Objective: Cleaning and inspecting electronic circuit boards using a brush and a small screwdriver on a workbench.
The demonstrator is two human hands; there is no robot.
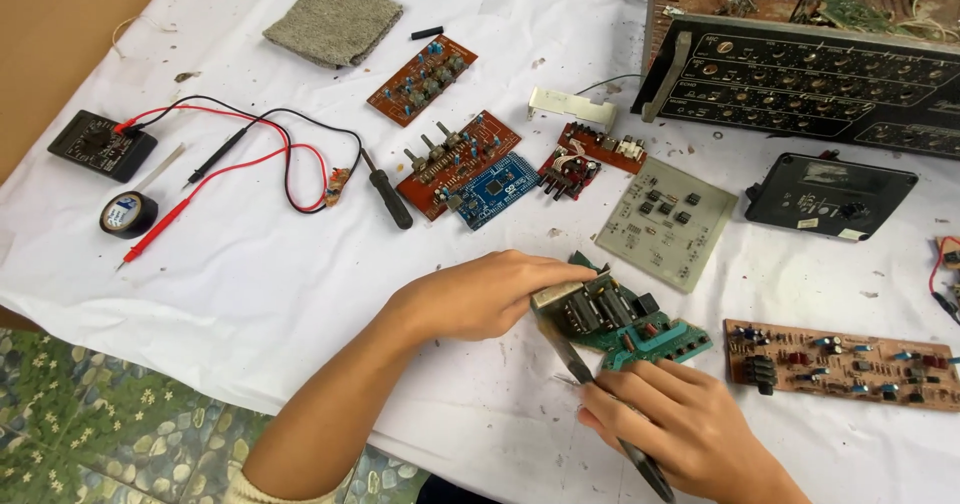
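My left hand (490, 294) grips a green circuit board (640, 329) by its left end, where a metal-cased part sits, and holds it tilted just above the white cloth (260, 274). My right hand (680, 424) holds a slim dark-handled tool (600, 404), its metal tip pointing up against the board's lower left edge. The tool's handle runs down past my fingers toward the bottom of the view.
A long brown board (840, 364) lies right of my hands, a pale board (668, 222) behind them. Farther back lie red-brown boards (458, 159), a blue board (497, 189), a screwdriver (388, 192), a multimeter (100, 144) with leads, a tape roll (128, 214), a grey rag (335, 19), a black amplifier chassis (810, 64).
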